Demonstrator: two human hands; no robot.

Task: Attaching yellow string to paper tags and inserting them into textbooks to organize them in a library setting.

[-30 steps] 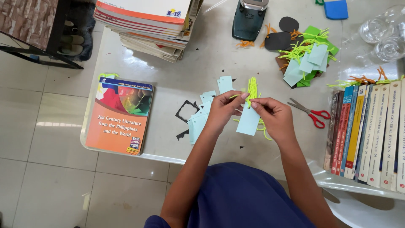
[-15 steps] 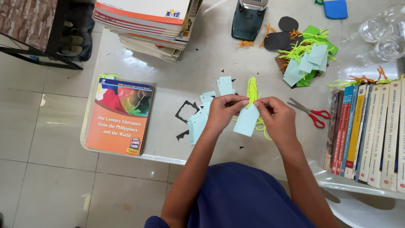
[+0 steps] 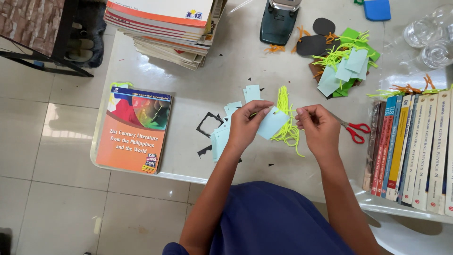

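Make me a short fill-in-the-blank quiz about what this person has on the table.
1. The left hand holds a light blue paper ___.
2. The yarn between the hands is ___ in colour.
3. The scissors beside the right hand have ___ handles.
4. The hole punch stands at the table's ___ edge.

Missing words: tag; yellow-green; red; far

The right hand (image 3: 318, 127) hides its fingertips' grip — too small to tell. Beyond it, the row of books (image 3: 415, 151) runs off the edge — spines cut short.

Matt pale-blue paper tag (image 3: 272, 123), fuzzy yellow yarn (image 3: 287, 123) (glossy book cover (image 3: 133, 128))
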